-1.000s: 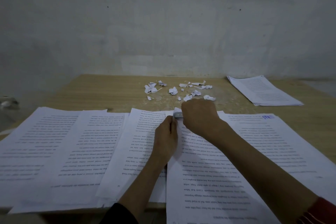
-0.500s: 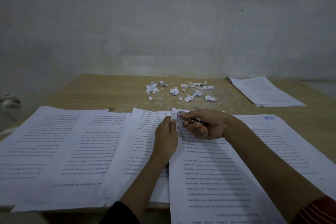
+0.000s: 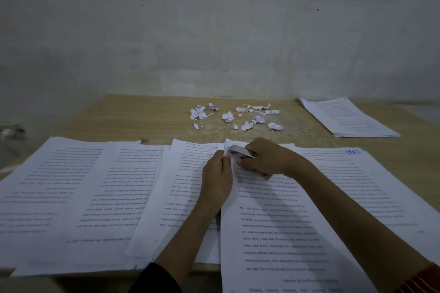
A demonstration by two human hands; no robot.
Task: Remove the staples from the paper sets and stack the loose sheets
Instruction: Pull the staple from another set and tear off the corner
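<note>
**A:** Where is the paper set?

**B:** The paper set [image 3: 273, 221] lies straight in front of the person. It is a white bundle of printed sheets, with dense lines of text that read upside down from here. It runs from the near edge of the table [image 3: 142, 116] up to the hands, and its top left corner is lifted and creased.

**A:** And the hands?

**B:** The left hand [image 3: 217, 183] pinches that corner between thumb and fingers. The right hand [image 3: 264, 159], at 3 o'clock of the left, is curled round a slim metal tool [image 3: 240, 151] whose silvery tip lies on the corner. It may be a staple remover or a small blade; the light is too dim to tell.

**A:** What lies around them?

**B:** Torn paper scraps [image 3: 228, 116] are scattered on the bare wood at 12 o'clock of the hands, well apart from the set. A neat stack of sheets [image 3: 345, 119] sits at 2 o'clock, near the far right edge. Loose printed sheets [image 3: 71, 197] overlap in a fan at 9 o'clock, the nearest one just beside the set under the left forearm. At 3 o'clock another page [image 3: 381, 197] lies beside the set, with a blue stamp [image 3: 352, 152] near its far corner.
</note>
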